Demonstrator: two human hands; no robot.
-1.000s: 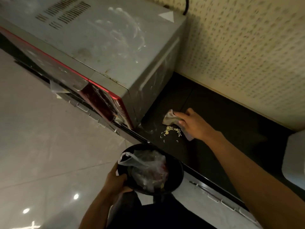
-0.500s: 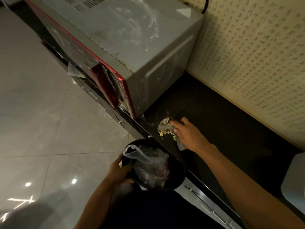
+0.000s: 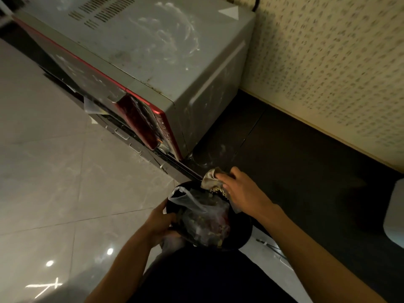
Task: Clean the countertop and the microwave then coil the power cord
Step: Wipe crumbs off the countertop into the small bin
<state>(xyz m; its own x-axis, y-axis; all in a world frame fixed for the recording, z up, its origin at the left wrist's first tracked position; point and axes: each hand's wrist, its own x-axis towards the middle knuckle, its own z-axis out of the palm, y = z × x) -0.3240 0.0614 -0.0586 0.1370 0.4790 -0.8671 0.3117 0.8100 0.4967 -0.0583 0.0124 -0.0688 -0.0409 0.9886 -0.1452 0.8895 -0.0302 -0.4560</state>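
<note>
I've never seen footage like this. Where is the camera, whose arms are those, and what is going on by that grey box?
There is no machine here: the camera sits on a person's head and looks down, so the two arms are that person's own. The grey box is a microwave, smeared white on top, standing on a dark countertop against a patterned wall. Its black power cord shows at the top edge. The right hand holds a cloth at the countertop's front edge, with pale crumbs beside it. The left hand holds a black bowl just below that edge; a crumpled plastic bag lies in it. It looks like the crumbs are being wiped into the bowl. The pale tiles on the left are the floor.
</note>
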